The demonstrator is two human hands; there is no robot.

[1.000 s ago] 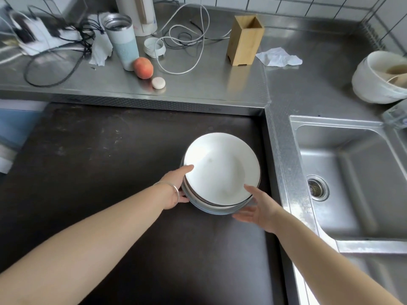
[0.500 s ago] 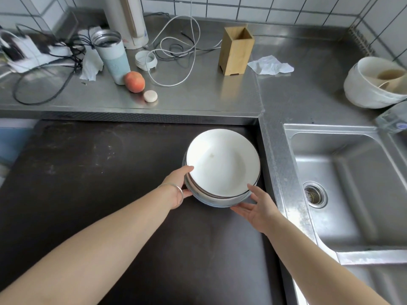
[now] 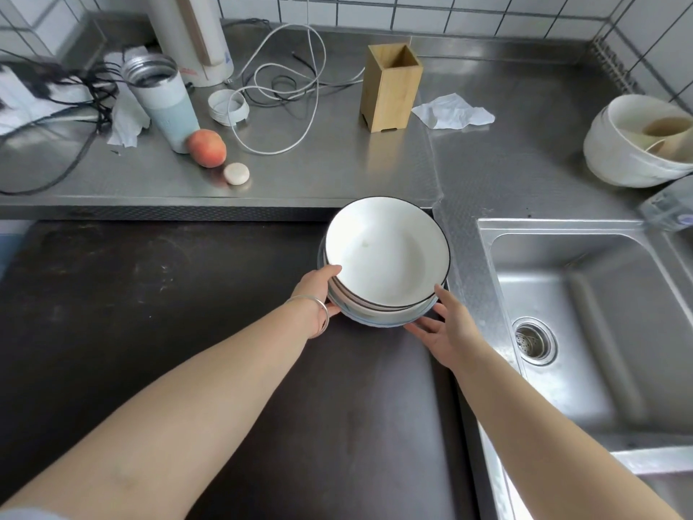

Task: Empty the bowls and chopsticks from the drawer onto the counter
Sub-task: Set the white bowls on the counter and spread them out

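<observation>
A stack of white bowls point(image 3: 386, 257) with dark rims is held above the dark surface point(image 3: 150, 332), close to the steel counter point(image 3: 318, 182). My left hand point(image 3: 318, 290) grips the stack's left rim, thumb over the edge. From the lower right, my right hand point(image 3: 446, 332) supports the stack with its fingers spread under the base. No chopsticks are visible. An empty bamboo holder point(image 3: 390, 88) stands on the counter behind.
On the counter are a tumbler point(image 3: 165, 103), a peach point(image 3: 207, 148), a small white puck point(image 3: 236, 173), a white cable point(image 3: 285, 91), a crumpled tissue point(image 3: 453, 112) and a large white bowl point(image 3: 637, 144) at far right. A steel sink point(image 3: 585, 313) lies to the right.
Both hands have carried the bowl stack up and away from me, toward the counter edge. The camera has shifted, so the counter appears lower in the frame.
</observation>
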